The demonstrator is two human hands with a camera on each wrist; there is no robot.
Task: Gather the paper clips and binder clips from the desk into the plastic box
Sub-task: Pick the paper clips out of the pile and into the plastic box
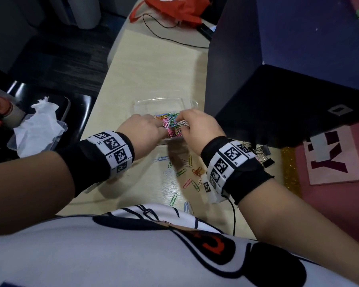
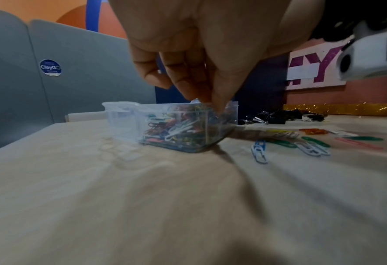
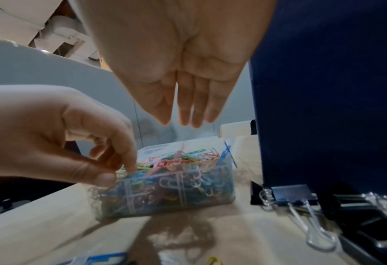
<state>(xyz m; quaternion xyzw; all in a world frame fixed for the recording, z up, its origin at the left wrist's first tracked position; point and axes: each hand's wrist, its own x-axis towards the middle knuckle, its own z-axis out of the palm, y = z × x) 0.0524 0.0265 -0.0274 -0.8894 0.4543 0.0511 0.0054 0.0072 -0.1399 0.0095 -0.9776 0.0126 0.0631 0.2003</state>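
A clear plastic box (image 1: 164, 100) (image 2: 122, 114) (image 3: 183, 197) stands on the desk, its near half heaped with coloured paper clips (image 1: 172, 125). My left hand (image 1: 153, 125) (image 2: 208, 96) (image 3: 120, 173) reaches into the box's near end, thumb and fingertips pinched together in the clips. My right hand (image 1: 184, 121) (image 3: 188, 118) hovers over the box with its fingers straight and close together, nothing visible in them. Several loose paper clips (image 1: 182, 172) (image 2: 259, 152) lie on the desk nearer me. Black binder clips (image 1: 261, 154) (image 2: 276, 116) (image 3: 292, 197) are piled to the box's right.
A tall dark blue box (image 1: 278, 79) stands right of the plastic box, close to the binder clips. An orange bag (image 1: 174, 7) and a black cable (image 1: 164, 36) lie at the desk's far end. A tissue (image 1: 39, 125) sits off the desk's left edge.
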